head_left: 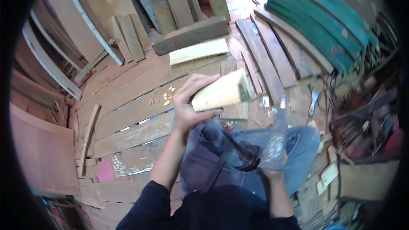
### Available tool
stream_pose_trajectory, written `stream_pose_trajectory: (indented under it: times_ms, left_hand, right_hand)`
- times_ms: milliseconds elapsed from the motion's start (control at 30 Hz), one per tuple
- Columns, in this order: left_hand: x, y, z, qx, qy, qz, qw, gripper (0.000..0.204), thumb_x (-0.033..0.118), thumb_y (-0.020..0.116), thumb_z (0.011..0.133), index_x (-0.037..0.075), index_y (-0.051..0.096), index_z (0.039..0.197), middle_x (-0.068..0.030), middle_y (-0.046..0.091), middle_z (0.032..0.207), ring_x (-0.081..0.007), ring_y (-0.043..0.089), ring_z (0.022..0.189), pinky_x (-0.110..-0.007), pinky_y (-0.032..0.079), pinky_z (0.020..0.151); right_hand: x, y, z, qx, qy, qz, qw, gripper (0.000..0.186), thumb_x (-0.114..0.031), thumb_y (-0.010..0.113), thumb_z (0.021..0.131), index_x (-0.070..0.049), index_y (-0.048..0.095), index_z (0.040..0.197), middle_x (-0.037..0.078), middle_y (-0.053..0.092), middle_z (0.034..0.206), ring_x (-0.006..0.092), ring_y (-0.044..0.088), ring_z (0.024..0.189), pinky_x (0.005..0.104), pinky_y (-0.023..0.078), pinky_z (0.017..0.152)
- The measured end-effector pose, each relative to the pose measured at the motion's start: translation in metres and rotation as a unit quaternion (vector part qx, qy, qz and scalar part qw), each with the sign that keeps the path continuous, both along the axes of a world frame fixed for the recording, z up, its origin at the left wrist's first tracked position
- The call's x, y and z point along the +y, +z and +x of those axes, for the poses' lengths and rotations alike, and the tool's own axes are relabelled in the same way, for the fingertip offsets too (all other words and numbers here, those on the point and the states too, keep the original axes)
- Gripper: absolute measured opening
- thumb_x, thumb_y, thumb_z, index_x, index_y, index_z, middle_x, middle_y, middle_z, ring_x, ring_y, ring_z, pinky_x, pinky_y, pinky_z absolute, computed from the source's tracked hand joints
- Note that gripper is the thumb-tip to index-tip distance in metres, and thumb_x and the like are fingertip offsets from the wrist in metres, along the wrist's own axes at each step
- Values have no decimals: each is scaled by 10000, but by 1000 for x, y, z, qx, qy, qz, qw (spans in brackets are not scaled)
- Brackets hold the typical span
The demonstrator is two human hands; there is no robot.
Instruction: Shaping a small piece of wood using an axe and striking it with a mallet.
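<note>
My left hand (190, 102) grips a short, thick block of pale wood (221, 92) above my lap, thumb beneath it and fingers over the top. The block's right end face is darker and greyish. A tapered grey blade (274, 147), shaped like a handsaw, reaches forward from my right hand (272, 173) over my right leg. It is broadest near the hand, with pale shiny patches, and blur hides its edges. My right hand closes at the blade's wide end, its fingers mostly hidden. The block and the blade are apart.
Small triangular offcuts (168, 98) lie on the plank floor (128, 102). Beyond them are a pale board (199, 52) and a dark beam (191, 35). Long boards (260, 53) lie ahead to the right, near green corrugated sheets (315, 17). Panels lean at left. A chisel-like tool (313, 100) lies right.
</note>
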State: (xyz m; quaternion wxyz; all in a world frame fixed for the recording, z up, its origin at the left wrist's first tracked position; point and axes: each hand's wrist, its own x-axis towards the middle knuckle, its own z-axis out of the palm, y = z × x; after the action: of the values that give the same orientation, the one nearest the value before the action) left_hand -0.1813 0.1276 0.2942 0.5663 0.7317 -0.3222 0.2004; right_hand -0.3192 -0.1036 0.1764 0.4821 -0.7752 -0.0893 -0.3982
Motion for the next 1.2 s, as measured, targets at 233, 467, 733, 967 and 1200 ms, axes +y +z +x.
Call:
stream_pose_trajectory:
  times_ms: [233, 467, 733, 967, 1200]
  left_hand:
    - [-18, -33, 14, 73, -11, -74, 995, 714, 254, 850, 557, -38, 647, 1176, -131, 631, 1067, -215, 587, 999, -317, 451, 878]
    - [-6, -30, 20, 58, 12, 0, 998, 686, 265, 839, 540, -24, 674, 1139, -120, 635, 1031, -215, 601, 944, -326, 468, 829]
    - [12, -45, 27, -3, -57, 73, 996, 610, 249, 823, 520, 1, 715, 1067, -126, 671, 952, -237, 639, 864, -339, 505, 762]
    - [1, -76, 32, 57, -123, -37, 990, 594, 116, 809, 710, 32, 593, 1257, -187, 615, 1158, -285, 603, 1019, -395, 496, 875]
    - [-33, -91, 29, 156, -121, -86, 976, 690, 99, 807, 699, -12, 523, 1319, -190, 579, 1223, -291, 565, 1129, -429, 457, 962]
  right_hand:
    - [-27, 21, 17, 20, 100, -103, 989, 182, -76, 749, 720, -21, 580, 760, 78, 504, 557, 249, 537, 443, 348, 399, 422]
    - [-36, 27, 20, 63, 110, -103, 987, 191, -86, 757, 682, -26, 584, 737, 86, 522, 576, 257, 557, 474, 349, 426, 442]
    - [-39, 13, 30, 154, 152, -23, 976, 171, -61, 720, 682, -18, 594, 790, 119, 544, 622, 300, 582, 524, 341, 450, 486]
    - [-41, 4, 28, 265, 121, 119, 949, 127, -108, 657, 836, 2, 595, 837, 72, 512, 578, 114, 516, 488, 265, 403, 492]
    - [-23, 23, 7, 184, 408, 486, 751, 223, -188, 563, 955, -73, 387, 882, 13, 364, 501, 79, 300, 389, 263, 277, 393]
